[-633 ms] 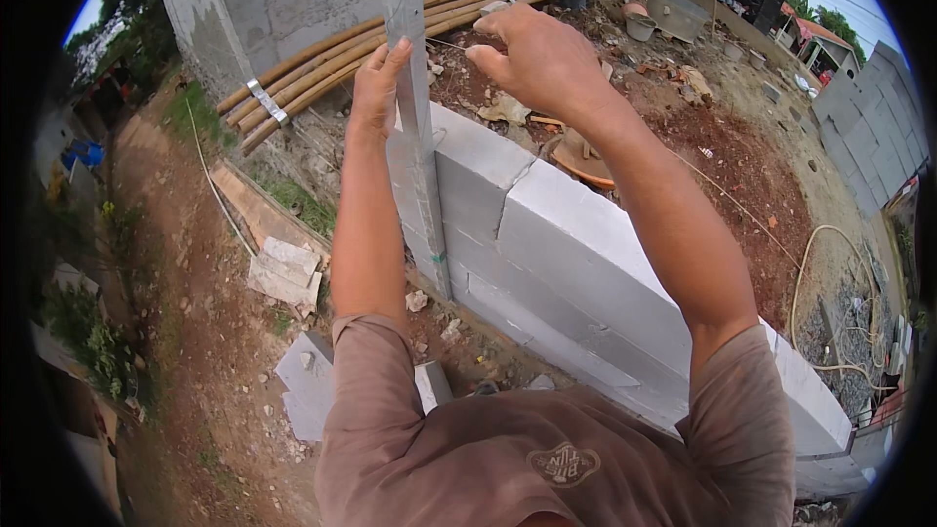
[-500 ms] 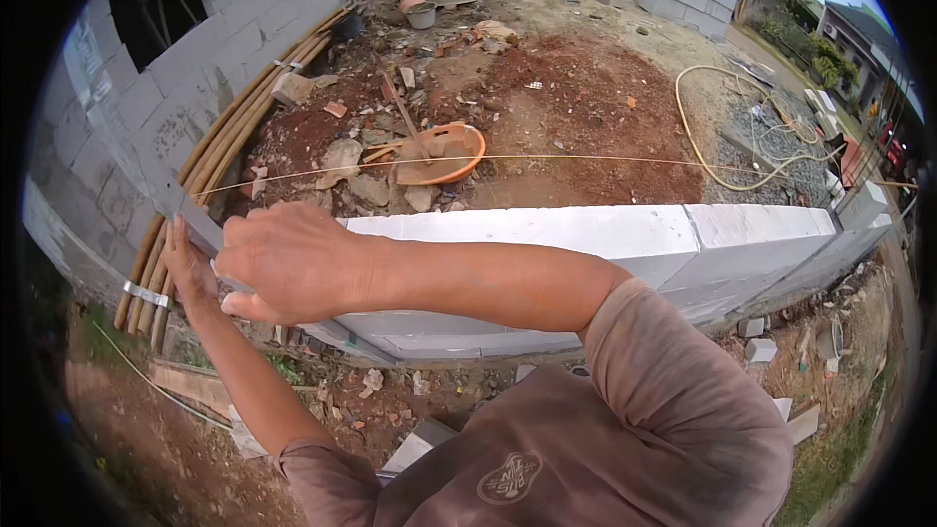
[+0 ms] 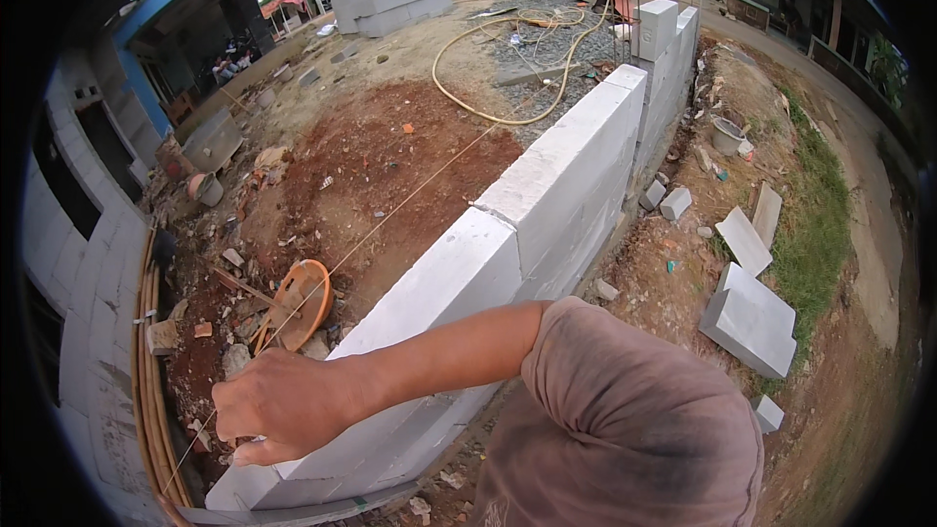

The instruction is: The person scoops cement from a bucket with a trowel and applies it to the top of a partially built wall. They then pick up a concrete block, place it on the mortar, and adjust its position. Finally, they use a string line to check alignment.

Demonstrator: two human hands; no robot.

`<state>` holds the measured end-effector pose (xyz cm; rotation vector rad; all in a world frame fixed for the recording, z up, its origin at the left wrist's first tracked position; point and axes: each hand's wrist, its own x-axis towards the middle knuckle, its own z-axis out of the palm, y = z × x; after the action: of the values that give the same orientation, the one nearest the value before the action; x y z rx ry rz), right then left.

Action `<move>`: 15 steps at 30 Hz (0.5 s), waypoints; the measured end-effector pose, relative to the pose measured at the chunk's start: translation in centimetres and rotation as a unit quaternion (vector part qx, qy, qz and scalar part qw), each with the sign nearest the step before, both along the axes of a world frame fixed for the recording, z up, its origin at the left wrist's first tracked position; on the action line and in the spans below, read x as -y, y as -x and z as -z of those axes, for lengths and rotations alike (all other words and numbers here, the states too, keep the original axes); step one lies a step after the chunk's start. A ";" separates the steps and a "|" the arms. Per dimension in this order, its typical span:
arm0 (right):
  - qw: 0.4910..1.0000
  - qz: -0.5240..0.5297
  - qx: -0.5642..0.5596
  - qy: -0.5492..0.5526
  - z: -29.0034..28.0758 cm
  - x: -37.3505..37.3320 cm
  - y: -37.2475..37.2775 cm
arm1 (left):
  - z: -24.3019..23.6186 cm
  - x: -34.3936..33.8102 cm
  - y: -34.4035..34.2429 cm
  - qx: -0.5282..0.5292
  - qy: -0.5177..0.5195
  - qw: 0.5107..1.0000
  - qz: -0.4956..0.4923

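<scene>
My right hand [image 3: 283, 405] is curled closed over the near end of a low wall of white blocks [image 3: 420, 303]. Its fingers hide whatever they may hold. A thin string [image 3: 390, 215] runs along the wall's inner side, goes behind this hand and comes out below it; whether they touch I cannot tell. At the bottom left edge only a sliver of what looks like my left hand [image 3: 174, 510] shows, close to the string's lower end. Its fingers are mostly cut off by the frame.
Beyond the wall lie an orange basin [image 3: 310, 303] on rubble and a looped yellow hose [image 3: 439, 78]. Bamboo poles [image 3: 146, 371] lean along the grey wall at left. Loose blocks [image 3: 752, 317] and a small bucket [image 3: 727, 135] sit on the ground at right.
The view has swung to the right, so the wall now runs away diagonally. My left hand and forearm have nearly left the picture. My right hand stays curled, now lower in view.
</scene>
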<state>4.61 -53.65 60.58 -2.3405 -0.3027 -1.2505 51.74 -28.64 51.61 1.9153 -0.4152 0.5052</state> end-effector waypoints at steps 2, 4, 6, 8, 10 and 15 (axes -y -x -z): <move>1.000 0.014 0.017 -0.008 -0.2 0.5 0.1 | -0.6 1.5 1.4 0.000 0.024 0.999 0.035; 0.999 0.026 0.039 0.006 -0.4 0.9 -0.1 | -1.6 2.4 2.3 0.001 0.038 0.997 0.069; 0.998 0.033 0.053 0.017 -0.6 1.4 -0.2 | -2.1 2.6 2.5 -0.001 0.057 0.993 0.106; 0.998 0.009 0.062 0.018 -1.2 0.6 -1.4 | -3.5 0.3 2.4 -0.003 0.077 0.988 0.133; 0.998 0.012 0.056 0.039 -2.3 0.5 -1.6 | -5.4 -2.1 3.5 -0.012 0.108 0.978 0.177; 1.000 -0.005 0.021 0.022 -4.2 0.8 -5.2 | -3.0 0.8 11.7 -0.064 0.195 0.957 0.205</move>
<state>9.80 -54.45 64.78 -2.3489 -0.3595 -1.3009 40.00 -29.45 54.62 1.4201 -0.5664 0.1694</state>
